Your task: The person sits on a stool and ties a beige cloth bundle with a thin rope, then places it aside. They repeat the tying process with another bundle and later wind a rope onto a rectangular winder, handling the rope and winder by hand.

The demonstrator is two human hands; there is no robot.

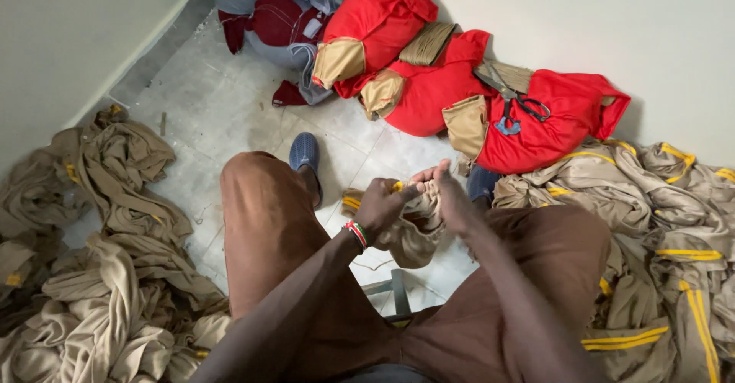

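I sit with my knees apart in brown trousers. Both hands meet between my knees on a bunched khaki garment (411, 234) with a yellow stripe. My left hand (383, 203), a beaded band at its wrist, grips the top edge of the cloth. My right hand (448, 195) pinches the same edge from the right, fingers closed on the fabric. The garment hangs down from my hands toward the floor.
A heap of khaki cloth (99, 276) lies at the left, another with yellow stripes (666, 230) at the right. Red and tan garments (429, 84) are piled by the far wall, scissors (513, 99) lying on top. Maroon and grey clothes (283, 15) sit behind. White tiled floor (222, 107).
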